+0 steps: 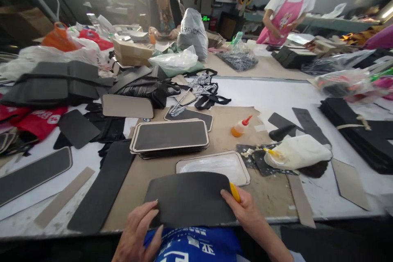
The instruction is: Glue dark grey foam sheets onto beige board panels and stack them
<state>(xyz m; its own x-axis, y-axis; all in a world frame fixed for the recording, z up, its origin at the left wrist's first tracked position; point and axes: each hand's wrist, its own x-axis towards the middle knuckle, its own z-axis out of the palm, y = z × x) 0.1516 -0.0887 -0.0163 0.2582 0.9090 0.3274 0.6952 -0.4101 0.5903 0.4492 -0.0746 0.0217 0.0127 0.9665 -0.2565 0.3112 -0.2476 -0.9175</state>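
Observation:
A bendy dark grey panel (190,196) with rounded corners is tilted up and slightly bowed at the table's near edge. My left hand (139,227) holds its left edge, fingertips against the side and thumb lower down. At the right edge, my right hand (244,208) pinches the panel, thumb on its face. A yellow handle (235,192) also sticks out of my right hand; its other end is hidden behind the panel. Just beyond lies a pale-rimmed board (242,176) with a whitish, shiny smear on top. Farther back sits a stack of dark panels with beige rims (172,135).
An orange-filled squeeze bottle (241,127) with a red tip stands mid-table. To its right, a white container (301,151) lies with a yellow tool in its mouth. Dark strips (102,188) and bundled black pieces (353,131) flank the work spot. Two people are across the table.

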